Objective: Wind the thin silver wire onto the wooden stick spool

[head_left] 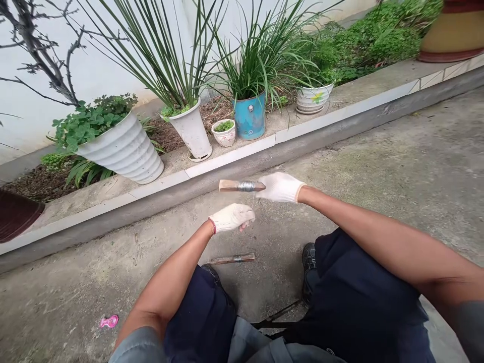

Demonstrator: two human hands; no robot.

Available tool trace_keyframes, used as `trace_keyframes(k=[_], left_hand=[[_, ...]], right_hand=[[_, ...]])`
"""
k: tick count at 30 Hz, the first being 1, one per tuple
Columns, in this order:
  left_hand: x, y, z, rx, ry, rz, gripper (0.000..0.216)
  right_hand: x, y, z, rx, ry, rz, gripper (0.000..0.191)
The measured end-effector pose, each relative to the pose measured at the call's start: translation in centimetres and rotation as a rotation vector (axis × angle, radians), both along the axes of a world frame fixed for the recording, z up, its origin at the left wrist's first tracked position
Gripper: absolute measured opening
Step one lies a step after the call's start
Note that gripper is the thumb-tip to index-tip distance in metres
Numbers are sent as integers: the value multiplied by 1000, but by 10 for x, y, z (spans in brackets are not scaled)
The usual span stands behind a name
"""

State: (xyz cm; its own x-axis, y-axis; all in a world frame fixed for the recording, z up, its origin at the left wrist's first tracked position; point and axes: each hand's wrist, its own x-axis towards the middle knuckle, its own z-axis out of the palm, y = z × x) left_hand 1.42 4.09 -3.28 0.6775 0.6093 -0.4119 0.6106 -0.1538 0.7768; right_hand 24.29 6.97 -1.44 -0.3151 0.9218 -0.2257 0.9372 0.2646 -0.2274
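My right hand, in a white glove, grips one end of a short wooden stick held level, with shiny wire wound round its middle. My left hand, also gloved, is closed just below it and pinches a thin strand of the wire that runs up to the winding. A second stick wrapped with wire lies on the concrete ground between my shoes.
A raised concrete kerb runs across ahead, with several potted plants on it: a tilted ribbed white pot, a tall white pot, a blue pot. A small pink object lies at the lower left.
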Motion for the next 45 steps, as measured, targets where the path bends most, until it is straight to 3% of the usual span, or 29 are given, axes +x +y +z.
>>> trace_keyframes(k=[3, 7, 13, 17, 19, 22, 27, 31, 34, 40, 45], left_hand=[[0, -3, 4, -1, -20, -10, 31], [-8, -4, 11, 7, 35, -11, 32], [-25, 7, 15, 173, 55, 30, 33], [-34, 17, 9, 252, 67, 66, 34], [-35, 20, 4, 250, 57, 63, 36], [-35, 21, 0, 227, 29, 33, 40], [-26, 15, 8, 113, -24, 7, 40], [-14, 7, 18, 134, -14, -41, 37], [-10, 4, 18, 129, 47, -45, 35], [-22, 13, 14, 193, 41, 91, 34], [-31, 23, 7, 228, 51, 147, 37]], right_hand=[[8, 15, -11, 24, -111, -128, 33], [11, 17, -21, -48, -292, -98, 35], [-3, -11, -26, -302, -402, 211, 29], [-6, -30, -21, -482, -266, 493, 19], [-4, -34, -14, -580, -139, 531, 19], [1, -30, -1, -517, 49, 445, 23], [8, -3, 12, -131, 197, 91, 32], [18, 22, 5, 31, 69, -137, 35], [24, 33, -6, 30, -98, -185, 31], [19, 19, -22, -205, -349, 22, 32], [13, -9, -19, -575, -161, 376, 22]])
